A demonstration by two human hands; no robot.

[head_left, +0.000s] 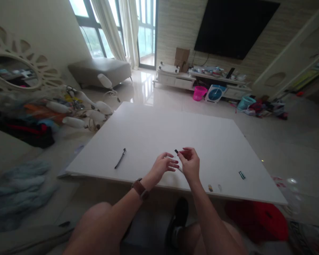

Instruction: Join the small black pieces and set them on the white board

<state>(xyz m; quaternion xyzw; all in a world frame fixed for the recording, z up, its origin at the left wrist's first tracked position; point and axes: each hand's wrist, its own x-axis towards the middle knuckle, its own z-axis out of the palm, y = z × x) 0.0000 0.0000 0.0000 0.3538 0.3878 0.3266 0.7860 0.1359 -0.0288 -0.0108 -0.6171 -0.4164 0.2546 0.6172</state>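
My 2 hands meet above the near edge of the white table (149, 134). My right hand (190, 163) pinches a small dark-tipped piece (176, 151) between its fingertips. My left hand (163, 165), fingers loosely curled, touches it. A dark pen (120, 158) lies well apart, leftward.

Bare forearms and bare knees, brown-strapped watch (140, 188) on the left wrist, dark shoe (178, 216).

The room is lit softly by daylight from the windows (114, 24) at upper centre, where detail is overexposed. Glare is reflected on the floor (145, 88) below. Edges are bent by wide-angle distortion, and the left side is blurred.
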